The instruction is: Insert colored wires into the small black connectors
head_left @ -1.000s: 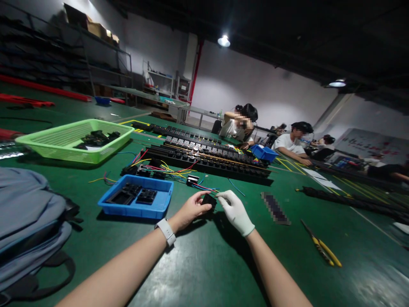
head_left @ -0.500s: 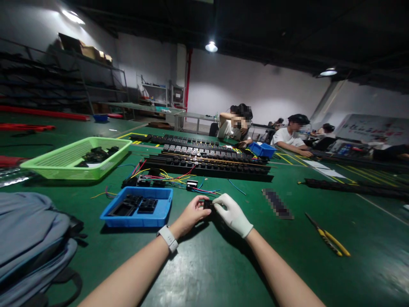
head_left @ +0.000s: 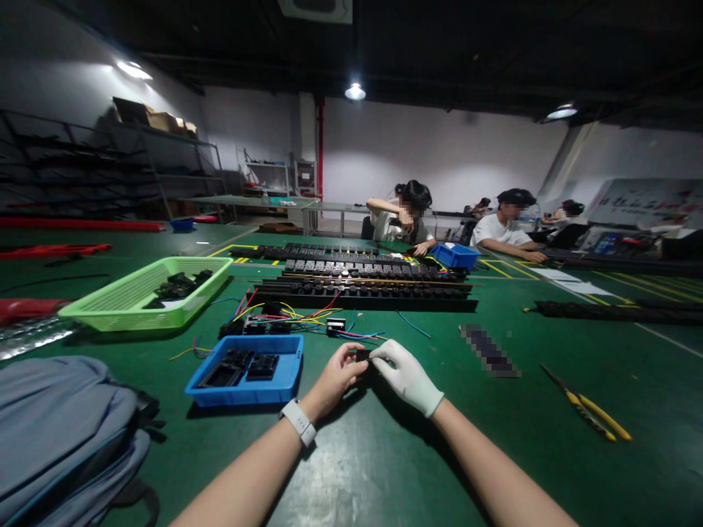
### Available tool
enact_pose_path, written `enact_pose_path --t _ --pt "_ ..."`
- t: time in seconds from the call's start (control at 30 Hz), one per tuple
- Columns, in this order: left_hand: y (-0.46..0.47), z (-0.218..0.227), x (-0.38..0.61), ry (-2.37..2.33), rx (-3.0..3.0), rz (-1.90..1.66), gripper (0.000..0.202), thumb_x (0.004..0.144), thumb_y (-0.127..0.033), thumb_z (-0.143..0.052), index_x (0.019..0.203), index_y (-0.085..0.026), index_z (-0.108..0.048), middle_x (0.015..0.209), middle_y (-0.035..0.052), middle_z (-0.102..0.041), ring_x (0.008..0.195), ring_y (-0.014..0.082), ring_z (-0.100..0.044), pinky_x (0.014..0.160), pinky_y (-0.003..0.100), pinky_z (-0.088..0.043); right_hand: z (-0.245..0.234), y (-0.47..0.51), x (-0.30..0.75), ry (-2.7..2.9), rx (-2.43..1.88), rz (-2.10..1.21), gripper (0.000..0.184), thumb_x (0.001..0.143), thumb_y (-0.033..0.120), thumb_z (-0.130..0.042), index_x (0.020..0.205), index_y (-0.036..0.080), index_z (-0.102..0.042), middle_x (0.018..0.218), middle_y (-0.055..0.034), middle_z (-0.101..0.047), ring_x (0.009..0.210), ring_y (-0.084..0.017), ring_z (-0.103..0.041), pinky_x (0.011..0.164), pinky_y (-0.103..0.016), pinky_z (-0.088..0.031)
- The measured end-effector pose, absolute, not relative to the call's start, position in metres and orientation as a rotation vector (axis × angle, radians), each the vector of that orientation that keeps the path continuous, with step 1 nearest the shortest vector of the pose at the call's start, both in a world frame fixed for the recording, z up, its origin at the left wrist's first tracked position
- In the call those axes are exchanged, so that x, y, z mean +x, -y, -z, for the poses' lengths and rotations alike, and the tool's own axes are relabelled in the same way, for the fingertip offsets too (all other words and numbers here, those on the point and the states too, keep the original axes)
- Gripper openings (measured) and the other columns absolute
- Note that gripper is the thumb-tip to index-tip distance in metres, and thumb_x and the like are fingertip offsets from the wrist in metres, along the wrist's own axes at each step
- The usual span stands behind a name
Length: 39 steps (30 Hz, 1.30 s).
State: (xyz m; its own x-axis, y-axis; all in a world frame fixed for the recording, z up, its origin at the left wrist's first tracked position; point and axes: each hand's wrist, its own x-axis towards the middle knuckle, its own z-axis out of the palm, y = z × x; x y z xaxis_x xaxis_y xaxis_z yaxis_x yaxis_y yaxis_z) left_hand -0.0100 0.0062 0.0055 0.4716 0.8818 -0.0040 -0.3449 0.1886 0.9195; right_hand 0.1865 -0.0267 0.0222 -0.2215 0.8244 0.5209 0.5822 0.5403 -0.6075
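Between my hands, just over the green table [head_left: 351, 468], is a small black plastic part [head_left: 362, 356]; its exact kind is hard to make out. My bare left hand [head_left: 336, 377], with a pale watch on the wrist, grips it between thumb and fingers. My right hand [head_left: 406, 377], in a white glove, pinches the other side of the part, and its fingers partly cover it. Left of my hands stands a blue tray [head_left: 242, 395] with black plastic parts [head_left: 262, 367] in it. Beyond my hands lies a small black-and-white block [head_left: 335, 326] with coloured wires.
Long black rails [head_left: 373, 298] with rows of components lie across the table. A green basket [head_left: 132, 322] holds dark parts. A grey-blue backpack [head_left: 66, 432] sits at left. Yellow-handled pliers [head_left: 593, 410] lie at right near a blurred-out dark object [head_left: 488, 351]. Other people sit beyond.
The view has tilted up and turned slightly left, so things sit lower and further right. My hands stay together on the black part, with only slight finger movement.
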Motion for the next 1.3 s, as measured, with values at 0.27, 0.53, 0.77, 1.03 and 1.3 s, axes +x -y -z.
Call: enact_pose_path --t 0.27,0.53,0.77,1.03,1.3 --pt "-0.0105 0.0008 -0.0089 -0.617 1.033 -0.962 0.047 0.075 -0.038 -0.086 0.113 -0.020 -0.064 0.093 0.0014 -0.062 0.084 0.0142 -0.062 0.074 0.026 -0.050 -0.0161 0.0228 0.1876 1.922 -1.152 -0.363 0.013 0.098 0.022 -0.060 0.099 0.023 -0.073 0.098 -0.0037 -0.067 0.096 -0.020 -0.064 0.090 -0.034 -0.050" --pt "-0.0115 0.0019 -0.0096 -0.600 1.004 -0.955 0.046 0.077 -0.042 -0.084 0.112 -0.020 -0.065 0.094 0.0033 -0.065 0.083 0.0166 -0.066 0.076 0.029 -0.051 -0.0152 0.0239 0.1870 1.900 -1.146 -0.348 0.014 0.098 0.022 -0.059 0.099 0.024 -0.073 0.099 -0.0040 -0.068 0.096 -0.020 -0.064 0.091 -0.035 -0.051" --pt "-0.0099 -0.0008 -0.0082 -0.652 1.022 -0.952 0.049 0.075 -0.045 -0.086 0.111 -0.020 -0.065 0.092 0.0023 -0.065 0.081 0.0148 -0.064 0.075 0.027 -0.050 -0.0139 0.0227 0.1871 1.882 -1.159 -0.338 0.013 0.097 0.021 -0.061 0.099 0.024 -0.074 0.098 -0.0039 -0.068 0.096 -0.020 -0.064 0.089 -0.034 -0.051" --pt "-0.0108 0.0034 -0.0078 -0.646 1.090 -0.958 0.048 0.079 -0.045 -0.083 0.115 -0.020 -0.062 0.087 -0.0004 -0.061 0.078 0.0120 -0.060 0.067 0.022 -0.046 -0.0139 0.0235 0.1855 1.865 -1.165 -0.316 0.013 0.097 0.021 -0.061 0.099 0.025 -0.074 0.098 -0.0033 -0.068 0.096 -0.020 -0.064 0.088 -0.032 -0.051" --pt "-0.0088 0.0002 -0.0069 -0.682 1.096 -0.959 0.051 0.077 -0.049 -0.084 0.114 -0.021 -0.063 0.084 -0.0017 -0.059 0.073 0.0107 -0.056 0.065 0.022 -0.043 -0.0118 0.0243 0.1852 1.867 -1.131 -0.286 0.013 0.098 0.022 -0.061 0.101 0.025 -0.073 0.098 -0.0039 -0.066 0.096 -0.020 -0.064 0.089 -0.033 -0.051"
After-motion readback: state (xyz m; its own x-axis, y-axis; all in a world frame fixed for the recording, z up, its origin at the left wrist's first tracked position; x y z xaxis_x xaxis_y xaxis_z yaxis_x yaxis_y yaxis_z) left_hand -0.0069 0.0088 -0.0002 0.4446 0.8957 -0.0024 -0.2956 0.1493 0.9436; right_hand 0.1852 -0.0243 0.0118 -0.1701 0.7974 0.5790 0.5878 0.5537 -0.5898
